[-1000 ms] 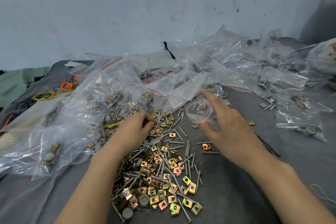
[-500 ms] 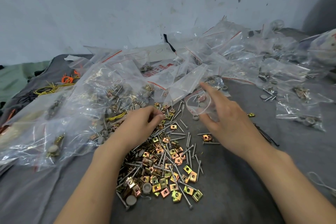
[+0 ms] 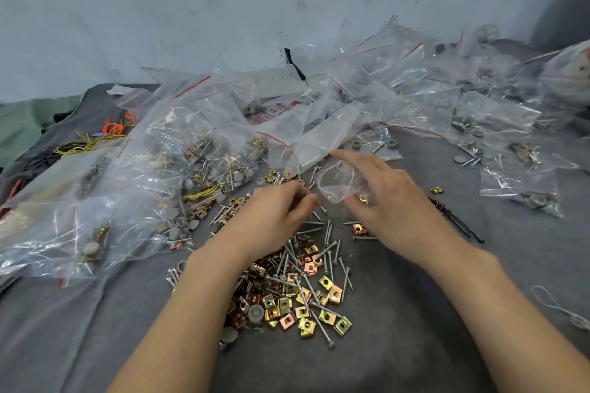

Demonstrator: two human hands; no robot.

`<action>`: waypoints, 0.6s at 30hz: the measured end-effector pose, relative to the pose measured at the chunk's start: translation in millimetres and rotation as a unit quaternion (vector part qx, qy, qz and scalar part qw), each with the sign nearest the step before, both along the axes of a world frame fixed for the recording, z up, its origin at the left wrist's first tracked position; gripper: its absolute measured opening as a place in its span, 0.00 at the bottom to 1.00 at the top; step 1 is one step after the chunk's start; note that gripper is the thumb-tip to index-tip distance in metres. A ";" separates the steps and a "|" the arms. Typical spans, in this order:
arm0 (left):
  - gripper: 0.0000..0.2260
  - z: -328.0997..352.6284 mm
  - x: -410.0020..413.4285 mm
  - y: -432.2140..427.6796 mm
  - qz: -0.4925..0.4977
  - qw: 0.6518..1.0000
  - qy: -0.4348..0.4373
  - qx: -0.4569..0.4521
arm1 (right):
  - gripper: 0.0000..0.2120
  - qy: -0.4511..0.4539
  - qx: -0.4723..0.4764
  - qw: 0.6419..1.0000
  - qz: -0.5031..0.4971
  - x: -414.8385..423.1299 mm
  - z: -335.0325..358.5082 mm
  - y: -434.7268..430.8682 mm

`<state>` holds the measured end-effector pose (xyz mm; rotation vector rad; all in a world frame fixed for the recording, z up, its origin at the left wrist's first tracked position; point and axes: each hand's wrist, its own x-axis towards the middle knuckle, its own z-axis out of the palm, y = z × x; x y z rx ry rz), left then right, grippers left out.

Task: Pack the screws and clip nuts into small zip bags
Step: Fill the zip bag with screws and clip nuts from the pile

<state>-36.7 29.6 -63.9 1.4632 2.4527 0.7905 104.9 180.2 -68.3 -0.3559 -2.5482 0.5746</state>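
Desk (image 3: 415,344), grey-covered: the far edge and the left side are buried under filled bags (image 3: 178,169), clear plastic with red zip lines, many showing screws and metal parts inside. More of them lie toward the far right corner. On that evidence a good share of the packing is judged done.

Pile (image 3: 297,290), loose, at the middle of the near edge between the forearms: screws (image 3: 321,327) mixed with gold and copper clip nuts (image 3: 343,325), plus a few grey caps. It is sizeable, so a good deal of work is left.

Right hand (image 3: 392,201), past the pile toward mid-desk: thumb and fingers grip a small bag (image 3: 338,183) and hold its mouth open toward the left.

Left hand (image 3: 271,220), just beside that mouth: fingers curled, tips pinched together. Whether they carry a screw or nut cannot be told.

The bag looks nearly empty; one brass-coloured piece shows by the right thumb, inside or behind it — unclear.

One stray clip nut (image 3: 436,190) lies apart, right of the hands.

Step in hand, as judged: loading this bag. Sealing it is not yet done.
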 end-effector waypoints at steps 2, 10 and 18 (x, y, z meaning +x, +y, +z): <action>0.13 -1.6 2.5 1.0 0.002 0.999 0.027 -0.029 | 0.29 0.003 0.003 1.000 -0.003 -0.1 -1.3 0.5; 0.13 8.1 -1.6 -0.9 0.019 0.997 0.059 0.038 | 0.29 0.009 0.001 1.000 -0.005 0.1 -2.5 2.0; 0.05 39.2 10.2 9.5 0.048 0.980 0.003 0.193 | 0.32 0.024 -0.010 1.000 -0.007 0.8 -1.9 1.1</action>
